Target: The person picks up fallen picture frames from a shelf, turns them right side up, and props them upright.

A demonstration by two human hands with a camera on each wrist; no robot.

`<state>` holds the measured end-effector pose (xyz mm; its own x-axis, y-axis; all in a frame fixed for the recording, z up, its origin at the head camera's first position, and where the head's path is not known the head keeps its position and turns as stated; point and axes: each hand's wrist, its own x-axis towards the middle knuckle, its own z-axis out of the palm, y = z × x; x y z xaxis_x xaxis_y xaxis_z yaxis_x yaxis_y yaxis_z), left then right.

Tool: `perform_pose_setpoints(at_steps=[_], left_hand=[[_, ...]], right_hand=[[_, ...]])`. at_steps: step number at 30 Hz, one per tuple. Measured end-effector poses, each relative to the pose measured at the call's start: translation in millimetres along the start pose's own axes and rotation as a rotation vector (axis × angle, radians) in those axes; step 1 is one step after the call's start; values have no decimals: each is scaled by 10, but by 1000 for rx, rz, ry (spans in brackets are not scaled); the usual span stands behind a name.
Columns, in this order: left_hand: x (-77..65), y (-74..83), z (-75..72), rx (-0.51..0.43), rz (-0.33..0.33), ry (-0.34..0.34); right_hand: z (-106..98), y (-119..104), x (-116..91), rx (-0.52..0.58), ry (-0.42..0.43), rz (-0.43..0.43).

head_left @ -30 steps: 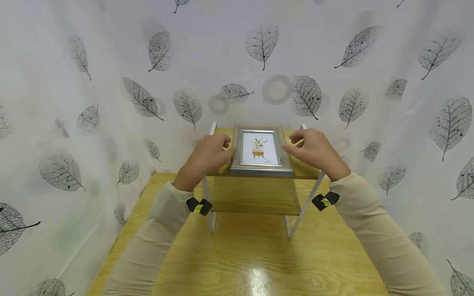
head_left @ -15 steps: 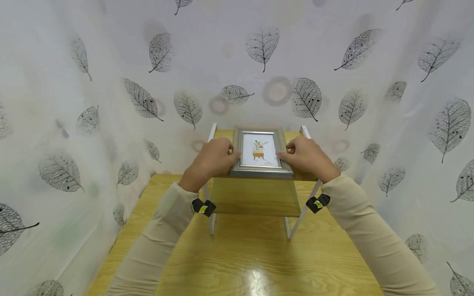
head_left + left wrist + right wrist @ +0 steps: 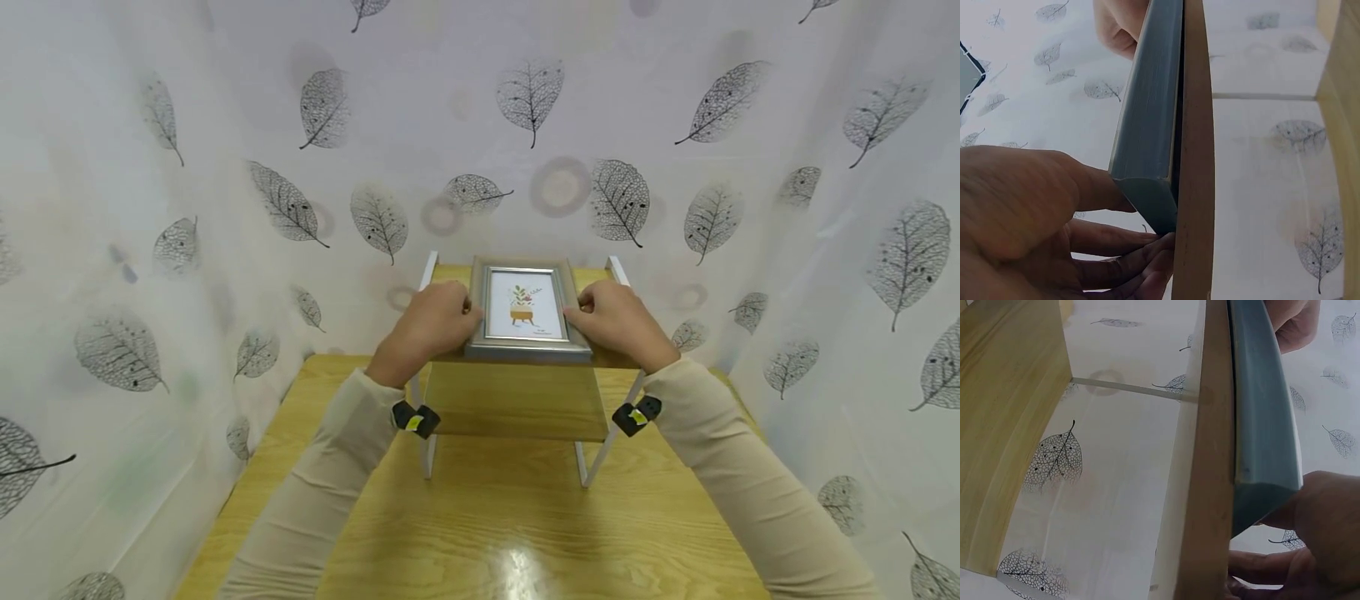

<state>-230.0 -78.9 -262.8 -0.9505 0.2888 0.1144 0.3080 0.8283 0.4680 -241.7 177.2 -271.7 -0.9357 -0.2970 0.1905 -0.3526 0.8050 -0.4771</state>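
Note:
A picture frame (image 3: 525,346) with a silvery-beige border lies face up on the top board of a small two-tier shelf (image 3: 517,400). Its picture shows a plant in an orange pot on legs. My left hand (image 3: 435,321) grips the frame's left edge, thumb on the border and fingers curled at the side. On the opposite edge, my right hand (image 3: 615,321) holds it the same way. Both wrist views show the frame's front edge (image 3: 1150,106) against the shelf board (image 3: 1207,456), with a thin dark gap between them. The fingertips under the edge are partly hidden.
White metal legs (image 3: 592,462) carry the shelf, which stands on a wooden tabletop (image 3: 480,525). Behind and to both sides hangs a pale curtain (image 3: 450,100) printed with dark leaves. The lower board (image 3: 517,408) sits beneath the top one.
Both hands have moved inward from beside the frame and taken hold of its left and right edges. The frame stays at about the same place on the shelf.

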Motion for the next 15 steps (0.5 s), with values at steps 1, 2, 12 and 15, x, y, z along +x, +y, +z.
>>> perform_pose_setpoints(at_steps=[1,2,12,15], left_hand=[[2,2,5,1,0,6],[4,2,11,2,1,11],[11,7,41,-7,29,72],[26,11,42,-9,51,100]], right_hand=[[7,1,2,2,6,3],[13,0,5,4,11,4],[49,5,19,-25,77,21],[50,0,22,-43,126,26]])
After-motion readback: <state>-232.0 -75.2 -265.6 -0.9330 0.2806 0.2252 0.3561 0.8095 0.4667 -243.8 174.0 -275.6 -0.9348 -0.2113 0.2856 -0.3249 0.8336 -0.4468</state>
